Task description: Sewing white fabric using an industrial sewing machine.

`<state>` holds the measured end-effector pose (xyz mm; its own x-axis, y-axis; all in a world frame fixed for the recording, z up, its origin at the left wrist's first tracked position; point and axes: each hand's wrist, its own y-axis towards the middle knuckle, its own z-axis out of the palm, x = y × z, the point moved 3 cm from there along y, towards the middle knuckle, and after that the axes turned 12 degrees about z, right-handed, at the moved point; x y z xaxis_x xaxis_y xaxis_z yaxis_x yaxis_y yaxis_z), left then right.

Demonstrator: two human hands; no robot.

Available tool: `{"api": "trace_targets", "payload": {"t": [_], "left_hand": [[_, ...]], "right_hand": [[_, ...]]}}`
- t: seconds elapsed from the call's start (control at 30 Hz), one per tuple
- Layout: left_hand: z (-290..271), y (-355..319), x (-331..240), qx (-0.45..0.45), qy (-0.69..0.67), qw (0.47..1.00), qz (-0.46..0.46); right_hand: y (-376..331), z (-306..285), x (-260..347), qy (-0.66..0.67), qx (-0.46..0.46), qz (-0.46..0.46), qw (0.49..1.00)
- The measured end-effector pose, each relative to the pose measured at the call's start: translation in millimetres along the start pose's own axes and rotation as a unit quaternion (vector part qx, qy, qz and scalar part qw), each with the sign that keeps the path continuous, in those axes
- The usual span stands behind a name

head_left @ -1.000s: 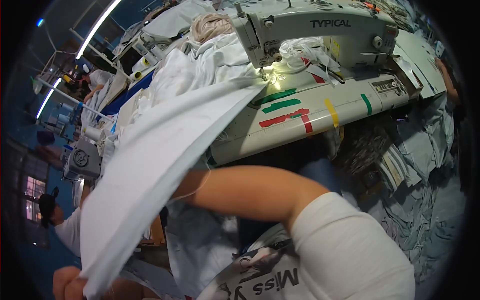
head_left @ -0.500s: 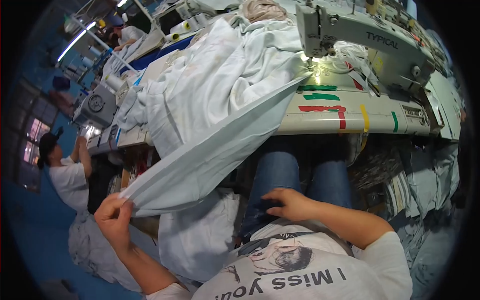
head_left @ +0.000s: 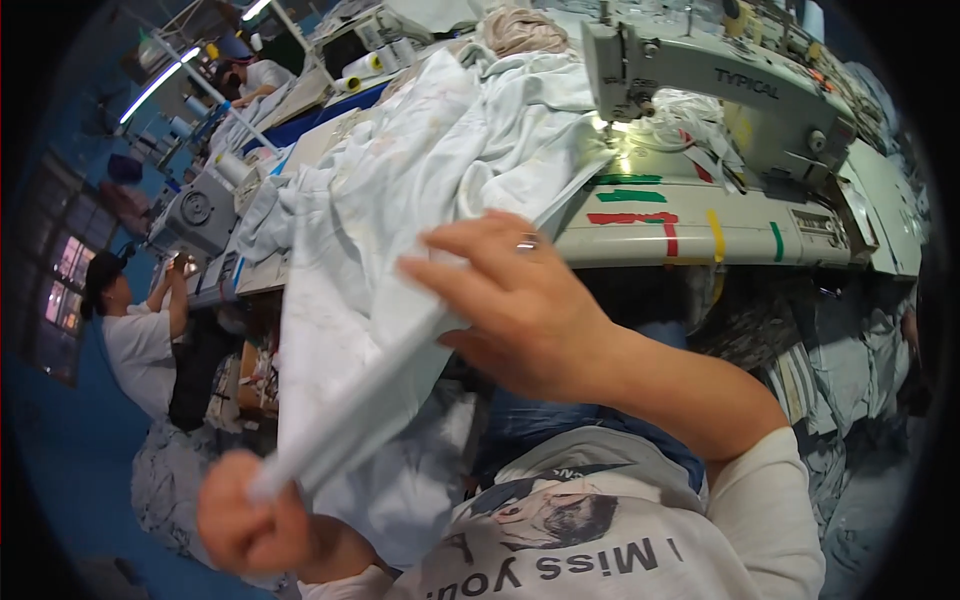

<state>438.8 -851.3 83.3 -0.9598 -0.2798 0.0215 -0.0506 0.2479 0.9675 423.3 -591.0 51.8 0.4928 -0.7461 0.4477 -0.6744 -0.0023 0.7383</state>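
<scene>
Here, closest in, my left grip pinches tight on the cloth's end, a little blurred! My right grip is spread open over the folded edge; whether it's touching, I can't tell. The white cloth slants up to the machine, bunched across the surface. Left, lower down: a brown box, mixed contents too small to name. Farther back, spools!

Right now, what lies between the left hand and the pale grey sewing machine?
Head view: white cloth spans from the left hand to the machine, partly hidden by the right hand.
</scene>
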Motion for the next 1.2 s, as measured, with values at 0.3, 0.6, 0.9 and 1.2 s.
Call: {"api": "trace_targets", "payload": {"t": [0.3, 0.6, 0.9, 1.2], "left_hand": [[155, -13, -11, 0.652, -0.686, 0.304, -0.109], [391, -67, 125, 0.388, 0.067, 0.915, -0.085], [446, -60, 178, 0.367, -0.061, 0.92, -0.125], [502, -51, 218, 0.329, -0.066, 0.938, -0.085]], "right_hand": [[-130, -54, -20, 0.094, 0.272, 0.187, 0.939], [-200, -32, -65, 0.246, 0.161, 0.451, 0.843], [-172, -23, -111, 0.276, 0.192, 0.476, 0.813], [-140, -24, -156, 0.274, 0.18, 0.445, 0.834]]}}
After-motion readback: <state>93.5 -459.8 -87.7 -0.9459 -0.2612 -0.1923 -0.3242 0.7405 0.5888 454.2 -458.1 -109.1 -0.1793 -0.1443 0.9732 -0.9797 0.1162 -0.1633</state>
